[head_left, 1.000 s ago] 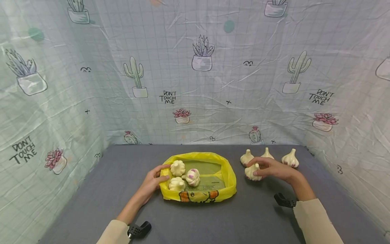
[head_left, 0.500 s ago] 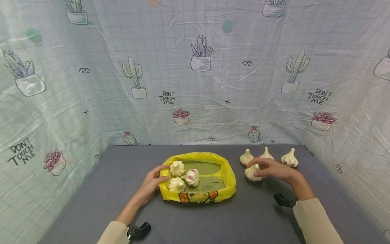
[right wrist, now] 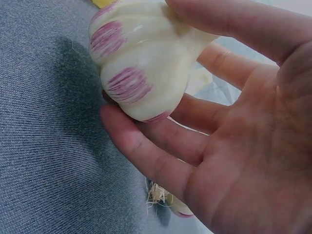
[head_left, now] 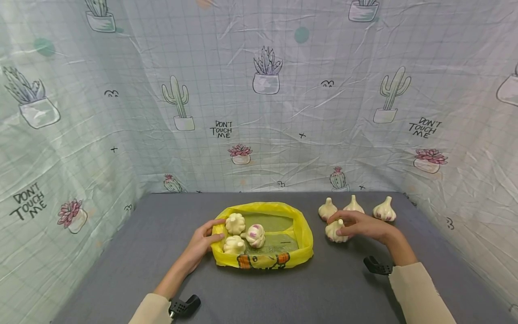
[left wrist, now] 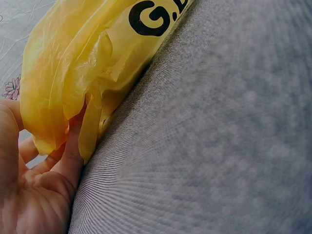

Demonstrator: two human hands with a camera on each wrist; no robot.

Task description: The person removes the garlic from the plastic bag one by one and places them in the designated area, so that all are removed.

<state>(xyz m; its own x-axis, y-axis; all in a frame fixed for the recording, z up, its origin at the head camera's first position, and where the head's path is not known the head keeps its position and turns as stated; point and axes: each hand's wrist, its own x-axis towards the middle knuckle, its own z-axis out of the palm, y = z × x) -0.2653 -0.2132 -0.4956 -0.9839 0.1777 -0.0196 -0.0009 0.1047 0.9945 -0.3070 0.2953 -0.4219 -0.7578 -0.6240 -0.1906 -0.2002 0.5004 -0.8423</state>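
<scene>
My left hand [head_left: 201,243] grips the left rim of a yellow plastic bag [head_left: 305,234], which stands with its mouth spread wide. In the left wrist view, fingers go in behind the folded plastic [left wrist: 63,73] and are partly hidden. Three garlic bulbs lie at the bag's left side: one at the back [head_left: 235,223], one in front [head_left: 234,245] and a purple-streaked one [head_left: 256,236]. To the right of the bag, my right hand [head_left: 364,225] holds another garlic bulb [head_left: 334,232] between thumb and fingers, close over the table. Purple streaks show on this bulb [right wrist: 141,63] in the right wrist view.
Behind my right hand stand three more garlic bulbs: a left one [head_left: 327,209], a middle one [head_left: 354,204] partly hidden by the hand, and a right one [head_left: 384,210]. The dark grey table [head_left: 259,292] is enclosed by a printed plastic curtain [head_left: 299,108] at the back and sides.
The garlic bulb in my right hand has sunk very slightly. My left hand and the bag have stayed in place.
</scene>
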